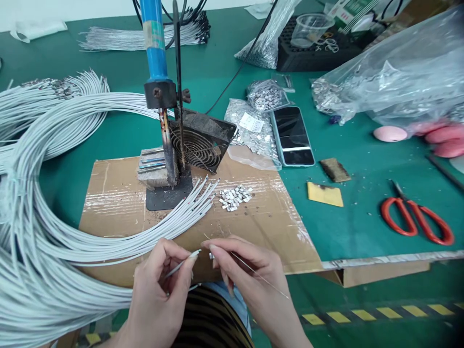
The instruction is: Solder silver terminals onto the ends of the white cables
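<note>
Slim white round plastic cable (196, 253) at lower centre looks light and springy, best held near its tip, where my left fingers (181, 276) pinch it, my right fingers (228, 263) grasping thin silvery wire (268, 282).

Beyond the fingers (221, 253), a green tabletop (224, 60) runs to a pale wall (72, 7); below them, rightward, green floor (362, 338) bears yellow-and-dark hazard striping (363, 314).

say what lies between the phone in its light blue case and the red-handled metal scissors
In the head view, a rectangular dark brown pad and a flat yellow pad lie between the phone and the scissors.
</note>
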Action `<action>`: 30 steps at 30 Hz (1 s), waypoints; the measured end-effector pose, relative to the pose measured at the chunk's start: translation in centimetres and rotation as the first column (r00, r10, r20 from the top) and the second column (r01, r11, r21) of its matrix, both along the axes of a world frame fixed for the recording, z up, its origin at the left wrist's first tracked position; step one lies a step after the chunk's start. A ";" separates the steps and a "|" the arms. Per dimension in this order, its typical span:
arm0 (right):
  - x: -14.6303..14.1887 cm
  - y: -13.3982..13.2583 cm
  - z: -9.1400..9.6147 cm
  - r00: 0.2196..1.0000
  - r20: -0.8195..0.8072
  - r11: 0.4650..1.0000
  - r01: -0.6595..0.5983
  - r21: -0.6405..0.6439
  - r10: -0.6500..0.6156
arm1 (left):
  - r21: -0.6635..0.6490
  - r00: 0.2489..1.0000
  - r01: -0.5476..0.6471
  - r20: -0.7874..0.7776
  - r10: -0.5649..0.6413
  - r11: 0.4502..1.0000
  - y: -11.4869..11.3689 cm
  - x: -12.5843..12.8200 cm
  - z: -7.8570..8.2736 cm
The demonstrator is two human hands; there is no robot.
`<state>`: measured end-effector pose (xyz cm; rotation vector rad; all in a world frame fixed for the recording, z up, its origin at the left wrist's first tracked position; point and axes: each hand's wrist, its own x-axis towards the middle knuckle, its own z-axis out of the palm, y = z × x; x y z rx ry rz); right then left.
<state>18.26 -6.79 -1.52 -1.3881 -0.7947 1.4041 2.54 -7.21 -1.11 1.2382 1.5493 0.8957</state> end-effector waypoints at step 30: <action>-1.5 -0.7 -1.3 0.912 -0.407 0.985 -0.015 -0.169 -0.056 | 0.098 0.964 0.204 0.155 -0.218 0.974 1.1 -2.0 -0.9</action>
